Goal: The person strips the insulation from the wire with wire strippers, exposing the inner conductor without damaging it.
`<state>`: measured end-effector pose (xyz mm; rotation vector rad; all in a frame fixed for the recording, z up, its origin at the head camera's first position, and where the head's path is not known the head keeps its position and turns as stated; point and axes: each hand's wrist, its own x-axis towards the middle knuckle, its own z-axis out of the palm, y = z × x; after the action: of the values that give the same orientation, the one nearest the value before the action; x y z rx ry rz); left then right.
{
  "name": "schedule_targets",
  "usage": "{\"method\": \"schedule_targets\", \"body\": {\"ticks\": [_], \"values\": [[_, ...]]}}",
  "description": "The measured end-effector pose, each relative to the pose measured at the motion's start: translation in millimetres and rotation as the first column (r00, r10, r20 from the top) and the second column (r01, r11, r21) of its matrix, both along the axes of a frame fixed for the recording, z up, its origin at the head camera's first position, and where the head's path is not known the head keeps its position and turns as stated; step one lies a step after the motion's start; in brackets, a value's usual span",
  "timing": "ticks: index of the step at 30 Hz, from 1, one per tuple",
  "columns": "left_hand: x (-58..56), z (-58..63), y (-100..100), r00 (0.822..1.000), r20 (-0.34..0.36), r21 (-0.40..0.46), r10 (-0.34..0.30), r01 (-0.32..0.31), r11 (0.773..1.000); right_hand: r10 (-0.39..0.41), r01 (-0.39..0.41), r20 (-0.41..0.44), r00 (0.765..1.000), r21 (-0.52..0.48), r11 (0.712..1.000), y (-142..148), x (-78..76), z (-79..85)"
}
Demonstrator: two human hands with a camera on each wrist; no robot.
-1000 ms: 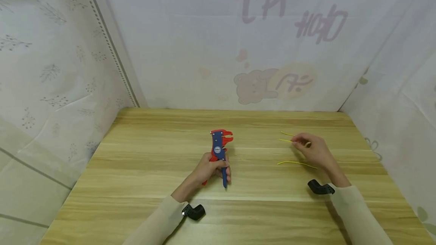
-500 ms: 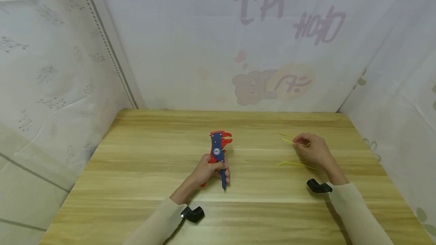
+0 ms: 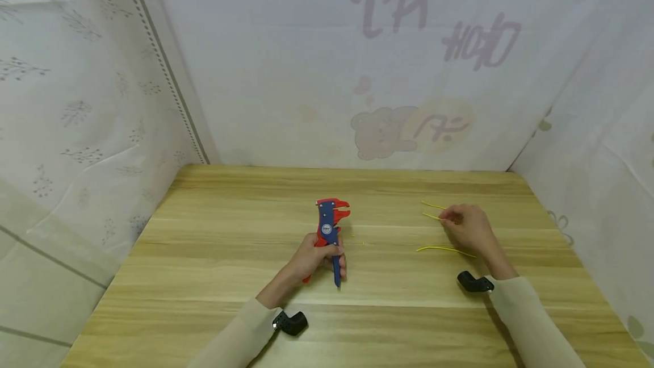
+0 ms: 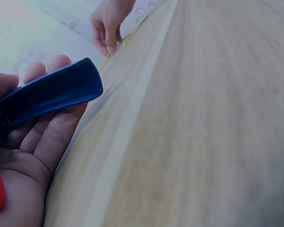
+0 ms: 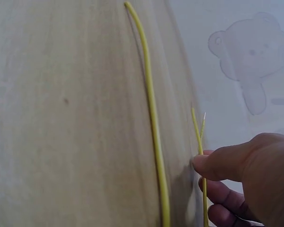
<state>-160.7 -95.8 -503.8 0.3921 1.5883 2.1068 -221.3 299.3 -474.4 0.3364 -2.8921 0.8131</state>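
Note:
My left hand [image 3: 311, 257] grips a wire stripper [image 3: 327, 229] with blue and red handles, its red jaws pointing right and apart. In the left wrist view one blue handle [image 4: 57, 90] lies across the fingers, and part of a red handle shows lower left. My right hand [image 3: 467, 226] pinches a yellow wire [image 3: 431, 216] between thumb and fingers, low over the table. Behind it lies another yellow wire [image 3: 432, 205]; the two cross in the right wrist view, where one tip looks bare. A third yellow wire [image 5: 154, 118] lies on the table nearer the person.
Two tiny yellow scraps, one a small piece [image 3: 363, 243], lie right of the stripper on the wooden table [image 3: 230, 209]. A printed cloth [image 3: 286, 72] hangs along the table's back edge, with more cloth at both sides. Black cameras sit at both wrists.
The right hand has shifted slightly, and the pinched wire's free end now slants a little differently. The left hand keeps its grip on the wire stripper, almost still.

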Motion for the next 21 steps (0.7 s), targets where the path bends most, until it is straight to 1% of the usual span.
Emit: {"method": "schedule_targets", "body": {"ticks": [5, 13, 21], "values": [[-0.8, -2.0, -0.8, 1.000, -0.007, -0.003, -0.001, 0.001, 1.000, 0.003, -0.003, 0.014, 1.000, 0.011, 1.000, -0.7, -1.1, -1.9], [-0.1, 0.9, -1.2, 1.000, 0.005, -0.014, 0.001, -0.001, 1.000, 0.019, -0.019, 0.023, 1.000, 0.006, 1.000, 2.4, -0.1, -3.1], [0.6, 1.4, -0.2, 1.000, 0.011, -0.021, 0.008, -0.008, 1.000, 0.035, -0.035, 0.016, 0.999, -0.007, 0.999, 3.4, 4.4, 2.2]]}}
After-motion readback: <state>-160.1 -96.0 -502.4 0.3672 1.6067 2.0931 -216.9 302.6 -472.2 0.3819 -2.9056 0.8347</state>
